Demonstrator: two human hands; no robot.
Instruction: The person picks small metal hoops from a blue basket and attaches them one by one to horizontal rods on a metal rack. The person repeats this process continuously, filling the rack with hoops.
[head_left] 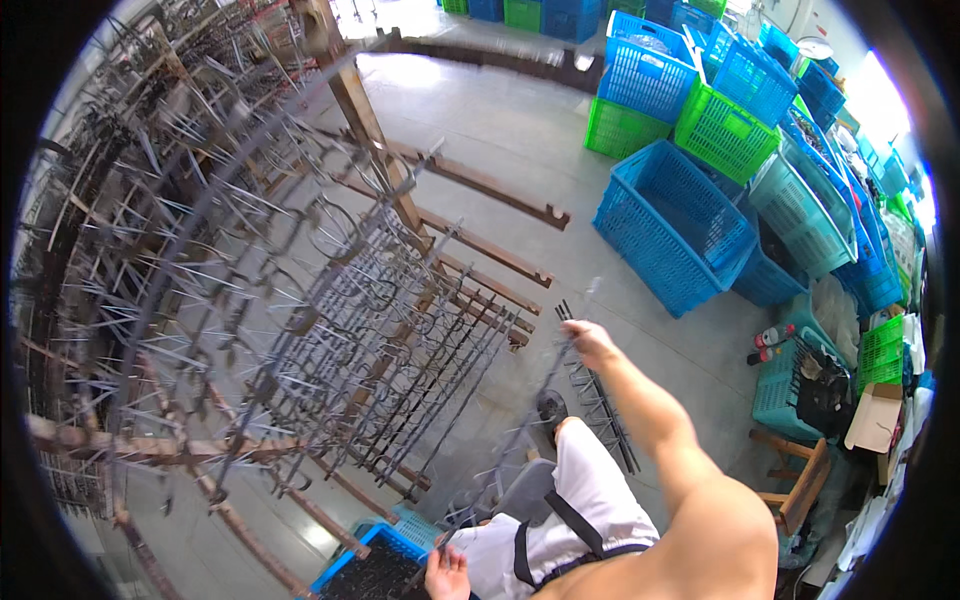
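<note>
My right hand (590, 343) is closed around the upper part of a long, thin metal hanging bar (533, 405) with side prongs. The bar slants down and left in front of my legs. By its lower end is my left hand (447, 574), palm turned up and fingers curled at a thin dark piece. Whether that piece belongs to the bar cannot be made out. Another dark pronged rack (600, 408) lies beyond my right hand, near my leg. To the left, many similar bars with hooks (370, 330) hang on a rusty metal frame (375, 140).
Notched rusty arms (500, 190) stick out from the frame toward the middle. A blue crate (660, 235) stands on the grey floor, with stacked blue and green crates behind it. A blue-rimmed bin (340, 570) of dark pieces sits beside my left hand; a wooden stool (805, 490) stands right.
</note>
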